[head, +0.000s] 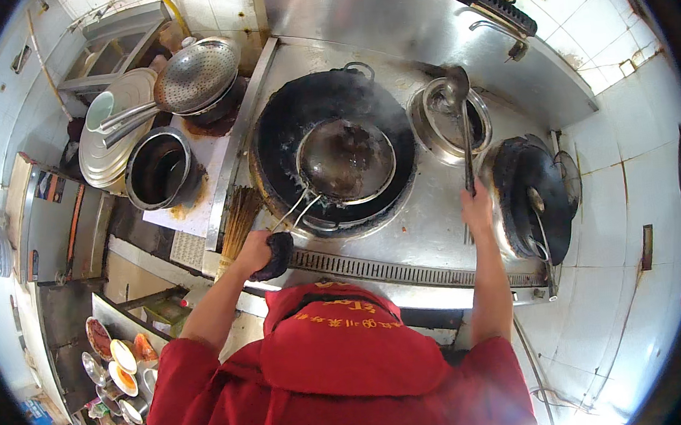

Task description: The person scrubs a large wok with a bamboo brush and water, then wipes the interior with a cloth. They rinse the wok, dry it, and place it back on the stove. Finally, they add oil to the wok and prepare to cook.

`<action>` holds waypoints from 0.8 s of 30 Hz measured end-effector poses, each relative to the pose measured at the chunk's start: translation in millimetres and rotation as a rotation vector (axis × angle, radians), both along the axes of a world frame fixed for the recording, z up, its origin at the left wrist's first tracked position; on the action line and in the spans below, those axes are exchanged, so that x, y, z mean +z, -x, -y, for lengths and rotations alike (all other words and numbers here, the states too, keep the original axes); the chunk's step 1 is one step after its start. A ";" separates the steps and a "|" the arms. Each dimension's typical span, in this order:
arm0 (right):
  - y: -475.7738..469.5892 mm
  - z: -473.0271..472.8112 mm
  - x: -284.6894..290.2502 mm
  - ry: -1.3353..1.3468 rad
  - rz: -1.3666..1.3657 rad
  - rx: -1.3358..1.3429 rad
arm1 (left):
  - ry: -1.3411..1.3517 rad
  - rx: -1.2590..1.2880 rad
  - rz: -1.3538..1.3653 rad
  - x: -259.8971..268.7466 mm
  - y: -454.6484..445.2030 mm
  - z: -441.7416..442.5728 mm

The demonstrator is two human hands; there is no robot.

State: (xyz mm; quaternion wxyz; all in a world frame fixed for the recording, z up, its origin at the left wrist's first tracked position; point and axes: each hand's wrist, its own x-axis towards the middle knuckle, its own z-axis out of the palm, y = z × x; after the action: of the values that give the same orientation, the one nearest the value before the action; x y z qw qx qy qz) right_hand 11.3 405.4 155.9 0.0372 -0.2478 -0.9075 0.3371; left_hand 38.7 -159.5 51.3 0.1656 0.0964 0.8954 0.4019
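Observation:
My left hand [256,255] is closed around the wire handle of a round strainer [347,161], with a dark cloth [276,256] beside the fingers. The strainer's bowl lies inside a large black wok [286,115], from which steam rises; dark, wet-looking matter shows in the bowl. My right hand [477,206] grips the long handle of a metal ladle [457,83]. The ladle's head is over a round steel pot [420,127] to the right of the wok. What the ladle contains cannot be made out.
Left of the wok stand a deep dark pot [157,172], a perforated metal strainer [197,74] and a bamboo brush [240,219]. Another blackened wok [529,199] leans at the right, a ladle [535,200] in it. A tap [496,27] projects from the back. Bowls [99,338] of food stand lower left.

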 end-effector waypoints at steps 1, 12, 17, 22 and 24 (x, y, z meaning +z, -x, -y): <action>12.9 -24.0 -11.2 -0.092 0.028 -0.040 | -0.099 0.048 0.131 11.4 0.7 -5.6; 12.2 -57.4 -64.5 1.176 -0.095 -0.249 | -1.650 -0.074 1.259 64.5 -3.0 -60.9; -34.7 0.0 -44.8 1.447 -0.184 -0.115 | -2.030 -0.348 1.227 59.3 -2.9 -96.1; -63.0 47.3 27.6 1.525 -0.089 0.047 | -2.196 -0.514 1.301 38.8 -1.5 -112.9; -67.5 62.4 54.4 1.484 -0.001 0.098 | -2.152 -0.496 1.330 43.8 -1.1 -115.0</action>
State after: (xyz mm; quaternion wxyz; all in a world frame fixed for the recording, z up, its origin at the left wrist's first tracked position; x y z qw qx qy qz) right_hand 78.7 343.0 210.3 -0.1548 -0.1669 -0.4514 0.8628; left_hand 39.8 -44.5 95.1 0.4866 0.1260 -0.1733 0.8470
